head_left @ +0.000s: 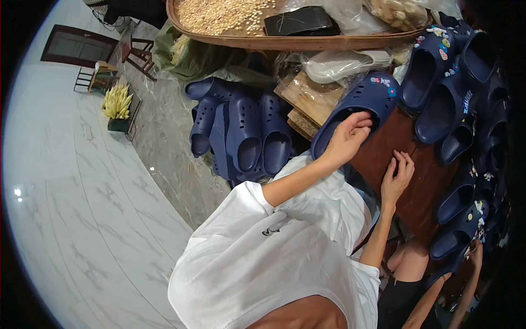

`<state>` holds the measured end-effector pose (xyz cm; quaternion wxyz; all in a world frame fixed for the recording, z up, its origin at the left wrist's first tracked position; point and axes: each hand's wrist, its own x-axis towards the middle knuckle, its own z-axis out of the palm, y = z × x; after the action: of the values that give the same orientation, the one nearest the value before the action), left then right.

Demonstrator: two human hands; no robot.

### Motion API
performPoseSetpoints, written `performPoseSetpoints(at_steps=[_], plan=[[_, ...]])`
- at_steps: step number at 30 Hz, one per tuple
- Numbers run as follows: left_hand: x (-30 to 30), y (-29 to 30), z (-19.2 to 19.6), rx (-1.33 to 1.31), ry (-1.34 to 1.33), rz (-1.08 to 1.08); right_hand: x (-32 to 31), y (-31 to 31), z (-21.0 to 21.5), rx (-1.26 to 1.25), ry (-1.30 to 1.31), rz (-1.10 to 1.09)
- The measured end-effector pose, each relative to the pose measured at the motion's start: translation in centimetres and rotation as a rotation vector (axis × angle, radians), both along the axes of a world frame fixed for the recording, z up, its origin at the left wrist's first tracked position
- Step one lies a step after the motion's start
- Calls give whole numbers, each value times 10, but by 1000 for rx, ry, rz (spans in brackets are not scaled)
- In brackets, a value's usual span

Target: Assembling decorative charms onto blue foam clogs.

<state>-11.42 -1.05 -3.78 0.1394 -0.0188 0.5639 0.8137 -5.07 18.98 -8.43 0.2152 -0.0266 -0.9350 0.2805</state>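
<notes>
You have two bare hands in view: your left hand [348, 137] grips one navy blue perforated foam clog [361, 104], and your right hand [397, 175] rests flat on one dark brown wooden tabletop [419, 181]. At your left lies one heap of plain navy foam clogs [244, 134], about six. At your right, roughly ten charm-decorated navy clogs [455, 98] are spread. One wide woven bamboo tray [290, 39] sits above, holding one black wallet [301, 22].

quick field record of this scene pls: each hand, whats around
left hand: grips the heel rim of a navy clog
right hand: flat on the brown table, empty
left of clog: pile of plain navy clogs
right: decorated navy clogs
above: shallow basket with grain
</notes>
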Motion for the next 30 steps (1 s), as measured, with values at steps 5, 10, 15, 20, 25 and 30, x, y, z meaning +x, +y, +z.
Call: performPoseSetpoints(at_steps=[5,10,15,20,25,30], plan=[[44,-29,27,-144,271,81,2,3,0,31,39,-7],[86,-102,9,-551,345,241,2,3,-5,31,17,-17],[109,-135,-16,-696,198,329,-1,0,-3,49,21,-23],[97,-109,-4,-655,309,321,0,2,3,36,50,-34],[76,-75,14,-716,729,159,2,2,4,-7,90,-62],[60,-39,24,-959,806,-13,-1,0,0,-53,126,-45]])
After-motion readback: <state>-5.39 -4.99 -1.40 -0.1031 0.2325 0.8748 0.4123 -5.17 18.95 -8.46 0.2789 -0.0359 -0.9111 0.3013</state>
